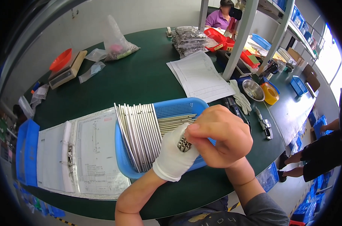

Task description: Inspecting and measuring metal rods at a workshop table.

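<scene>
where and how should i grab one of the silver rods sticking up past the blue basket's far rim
Probably by its far end, pinched from above: the slim silver rods lie slanted side by side, with those ends raised past the rim of the blue basket, while the near ends sit down inside it.

Smooth, shiny metal rods (142, 137), plastic basket (178, 107), matt cloth glove (173, 162)

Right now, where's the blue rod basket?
At the head view's centre, the blue basket stands right of the ring binder, partly behind the left hand.
</scene>
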A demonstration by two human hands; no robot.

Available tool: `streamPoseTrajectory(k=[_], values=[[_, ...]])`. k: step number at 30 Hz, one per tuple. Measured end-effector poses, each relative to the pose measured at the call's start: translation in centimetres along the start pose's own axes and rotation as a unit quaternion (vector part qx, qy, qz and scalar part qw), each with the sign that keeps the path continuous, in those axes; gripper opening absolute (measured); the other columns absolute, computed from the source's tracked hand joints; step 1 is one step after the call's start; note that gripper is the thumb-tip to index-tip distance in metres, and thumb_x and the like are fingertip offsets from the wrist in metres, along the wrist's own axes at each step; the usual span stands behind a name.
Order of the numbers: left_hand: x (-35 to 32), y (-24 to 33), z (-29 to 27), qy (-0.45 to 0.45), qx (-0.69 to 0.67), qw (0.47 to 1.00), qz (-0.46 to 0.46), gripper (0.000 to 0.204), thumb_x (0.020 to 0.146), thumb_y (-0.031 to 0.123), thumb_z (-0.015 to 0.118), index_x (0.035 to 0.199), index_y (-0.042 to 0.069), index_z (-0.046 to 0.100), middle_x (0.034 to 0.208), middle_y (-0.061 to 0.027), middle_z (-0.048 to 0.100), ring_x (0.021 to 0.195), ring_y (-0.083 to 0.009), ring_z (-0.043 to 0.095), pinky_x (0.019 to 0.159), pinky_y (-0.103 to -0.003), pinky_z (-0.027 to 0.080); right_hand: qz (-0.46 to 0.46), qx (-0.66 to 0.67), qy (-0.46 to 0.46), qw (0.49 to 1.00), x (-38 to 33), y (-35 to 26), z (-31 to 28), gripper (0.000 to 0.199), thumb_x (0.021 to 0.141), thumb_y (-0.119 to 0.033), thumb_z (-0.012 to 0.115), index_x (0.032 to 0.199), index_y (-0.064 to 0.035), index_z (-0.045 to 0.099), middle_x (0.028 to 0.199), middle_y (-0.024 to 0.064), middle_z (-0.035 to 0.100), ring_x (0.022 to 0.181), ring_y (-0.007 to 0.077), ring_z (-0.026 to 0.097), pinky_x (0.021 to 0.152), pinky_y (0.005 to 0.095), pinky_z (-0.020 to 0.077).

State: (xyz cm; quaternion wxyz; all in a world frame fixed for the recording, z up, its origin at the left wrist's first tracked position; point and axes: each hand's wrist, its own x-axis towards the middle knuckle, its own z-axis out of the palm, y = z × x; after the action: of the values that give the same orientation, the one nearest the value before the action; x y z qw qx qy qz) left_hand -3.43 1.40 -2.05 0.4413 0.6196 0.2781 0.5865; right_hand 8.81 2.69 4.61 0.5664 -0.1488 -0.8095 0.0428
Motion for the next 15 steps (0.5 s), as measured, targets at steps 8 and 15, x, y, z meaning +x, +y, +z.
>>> streamPoseTrajectory(k=[8, 15], values=[[-0.1, -0.3, 0.1, 0.016, -0.067, 0.997, -0.037, 0.021, 0.08, 0.006, 0.065, 0.099, 0.001, 0.058, 0.077, -0.0076, 0.061, 0.068, -0.0124, 0.058, 0.063, -0.026, 0.046, 0.055, 0.052, 0.045, 0.996, -0.3, 0.2, 0.3, 0.029, 0.061, 0.007, 0.072, 0.088, -0.0005, 0.066, 0.073, 0.0063, 0.065, 0.057, 0.0163, 0.057, 0.053, 0.0261, 0.043], [0.0, -0.5, 0.1, 0.0, -0.05, 0.998, -0.029, 0.021, 0.079, 0.006, 0.065, 0.098, 0.001, 0.057, 0.077, -0.0074, 0.059, 0.067, -0.0143, 0.056, 0.063, -0.027, 0.045, 0.046, 0.056, 0.05, 0.996, -0.3, 0.2, 0.5, 0.029, 0.061, 0.006, 0.073, 0.088, -0.0016, 0.066, 0.072, 0.0057, 0.064, 0.055, 0.0161, 0.056, 0.053, 0.0264, 0.0427]])
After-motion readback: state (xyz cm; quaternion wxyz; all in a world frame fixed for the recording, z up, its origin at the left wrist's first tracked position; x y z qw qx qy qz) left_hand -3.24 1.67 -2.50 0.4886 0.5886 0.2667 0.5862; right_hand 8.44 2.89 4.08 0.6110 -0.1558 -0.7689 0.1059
